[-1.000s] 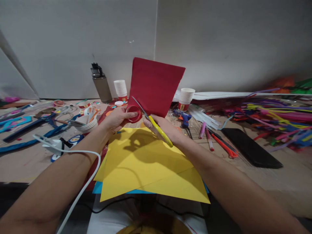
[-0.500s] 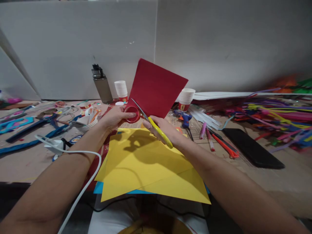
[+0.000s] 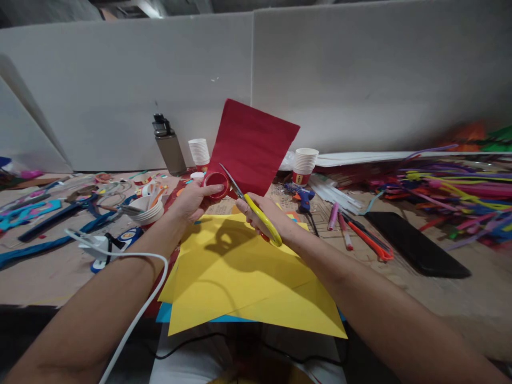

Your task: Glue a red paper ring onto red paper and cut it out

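Note:
My left hand (image 3: pixel 196 198) is closed on a round red ring (image 3: pixel 216 185), its thumb laid across the opening. Behind the ring rises a sheet of red paper (image 3: pixel 254 141), tilted up; whether the left fingers also grip it is hidden. My right hand (image 3: pixel 262 210) is closed around yellow-handled scissors (image 3: pixel 262 220), whose blades point up and left between the ring and the sheet. Both hands are above overlapping sheets of yellow paper (image 3: pixel 240 277), with blue paper (image 3: pixel 164 313) showing beneath.
At left are a bottle (image 3: pixel 170 152), stacked paper cups (image 3: pixel 199 151), bowls (image 3: pixel 147 212) and a white cable (image 3: pixel 138 298) crossing my left forearm. To the right lie a blue glue gun (image 3: pixel 304 198), pens, an orange-red cutter (image 3: pixel 370 240), a black phone-like slab (image 3: pixel 418 244) and pipe cleaners (image 3: pixel 452 197).
The view has tilted up slightly, showing more above the wall panel. The red sheet's right corner has moved a little left. Both hands keep their hold, with the scissors still beside the ring.

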`<state>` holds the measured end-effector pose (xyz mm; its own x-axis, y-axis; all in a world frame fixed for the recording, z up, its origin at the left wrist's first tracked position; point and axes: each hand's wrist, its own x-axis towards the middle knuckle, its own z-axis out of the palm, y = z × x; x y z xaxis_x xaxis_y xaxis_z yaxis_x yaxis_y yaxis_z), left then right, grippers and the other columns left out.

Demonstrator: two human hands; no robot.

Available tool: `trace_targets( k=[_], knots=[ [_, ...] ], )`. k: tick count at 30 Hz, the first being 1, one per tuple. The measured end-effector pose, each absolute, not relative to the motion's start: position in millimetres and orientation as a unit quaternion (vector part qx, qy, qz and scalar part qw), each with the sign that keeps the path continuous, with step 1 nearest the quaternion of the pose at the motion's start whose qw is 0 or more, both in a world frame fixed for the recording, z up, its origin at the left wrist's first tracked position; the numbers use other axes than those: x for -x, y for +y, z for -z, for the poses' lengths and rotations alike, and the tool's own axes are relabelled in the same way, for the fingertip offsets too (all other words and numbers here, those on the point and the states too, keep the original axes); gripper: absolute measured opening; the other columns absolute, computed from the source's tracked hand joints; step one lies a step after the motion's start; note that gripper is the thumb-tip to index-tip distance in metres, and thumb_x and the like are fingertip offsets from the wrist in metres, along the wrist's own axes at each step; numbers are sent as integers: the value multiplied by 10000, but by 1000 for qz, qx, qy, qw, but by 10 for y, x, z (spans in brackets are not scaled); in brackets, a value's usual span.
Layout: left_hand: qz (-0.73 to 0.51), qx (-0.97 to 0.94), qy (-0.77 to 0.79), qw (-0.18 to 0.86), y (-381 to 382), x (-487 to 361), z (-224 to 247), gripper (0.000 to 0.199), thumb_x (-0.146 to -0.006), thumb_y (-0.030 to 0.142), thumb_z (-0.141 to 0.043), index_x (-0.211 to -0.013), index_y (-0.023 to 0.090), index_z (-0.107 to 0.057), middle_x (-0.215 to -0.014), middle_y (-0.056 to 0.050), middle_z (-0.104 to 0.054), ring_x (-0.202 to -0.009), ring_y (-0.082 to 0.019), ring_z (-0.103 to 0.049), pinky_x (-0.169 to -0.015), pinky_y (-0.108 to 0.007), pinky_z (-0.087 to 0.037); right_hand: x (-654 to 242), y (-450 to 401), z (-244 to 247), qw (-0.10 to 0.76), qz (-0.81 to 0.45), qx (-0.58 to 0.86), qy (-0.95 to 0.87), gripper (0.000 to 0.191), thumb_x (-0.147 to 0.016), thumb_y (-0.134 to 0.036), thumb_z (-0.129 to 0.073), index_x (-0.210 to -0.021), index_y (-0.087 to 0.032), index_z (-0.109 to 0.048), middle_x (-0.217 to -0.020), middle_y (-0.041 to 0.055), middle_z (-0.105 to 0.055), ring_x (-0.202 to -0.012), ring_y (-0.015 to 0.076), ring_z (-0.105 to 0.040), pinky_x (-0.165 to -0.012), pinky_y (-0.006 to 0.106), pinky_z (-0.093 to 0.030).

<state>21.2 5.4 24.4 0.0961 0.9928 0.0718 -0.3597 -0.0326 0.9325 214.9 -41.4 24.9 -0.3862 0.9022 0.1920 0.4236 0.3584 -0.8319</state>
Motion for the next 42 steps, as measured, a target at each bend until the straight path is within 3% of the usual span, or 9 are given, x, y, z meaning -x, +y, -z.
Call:
trace_targets(
  k=[6, 17, 23, 28, 32, 42],
  knots=[
    [-506, -498, 354, 609, 118, -81, -233, 293, -507, 129, -848, -760, 115, -702, -740, -27, -705, -680, -120, -627, -709, -232, -510, -2148, -434, -266, 331, -354, 447, -752, 386, -871, -595, -522, -783, -221, -485, -630, -23, -525, -548, 115, -477, -496, 246, -382],
    [-484, -513, 360, 611, 126, -29, -249, 296, -505, 135, -870, -753, 102, -713, -738, -32, -704, -661, -107, -617, -693, -221, -503, -2143, -445, -242, 325, -358, 433, -761, 384, -896, -573, -513, -759, -221, -442, -631, -46, -480, -549, 96, -439, -498, 232, -332],
    [-466, -533, 361, 607, 176, 55, -211, 347, -540, 135, -865, -855, 104, -726, -831, -57, -733, -732, -126, -660, -739, -226, -519, -2147, -452, -252, 318, -342, 438, -768, 407, -884, -599, -518, -757, -217, -460, -641, -29, -506, -549, 100, -439, -492, 236, -327],
    [-549, -456, 331, 618, 128, -135, -202, 342, -572, 104, -825, -883, 133, -686, -823, -14, -726, -727, -111, -660, -737, -236, -539, -2132, -439, -209, 343, -341, 443, -755, 416, -882, -616, -508, -763, -221, -458, -645, -29, -517, -540, 101, -446, -496, 235, -343],
    [-644, -336, 332, 601, 67, -373, -145, 281, -622, 125, -790, -857, 176, -644, -773, 26, -712, -696, -103, -658, -639, -212, -527, -2125, -419, -167, 370, -346, 451, -735, 423, -888, -631, -486, -785, -222, -459, -640, -33, -516, -537, 102, -453, -502, 235, -356],
    [-644, -347, 330, 597, 81, -382, -106, 350, -580, 105, -824, -864, 180, -633, -800, 2, -727, -846, -179, -698, -749, -287, -575, -2107, -422, -173, 357, -328, 433, -760, 374, -891, -569, -514, -771, -220, -451, -677, -43, -484, -615, 113, -433, -557, 246, -330]
  ],
)
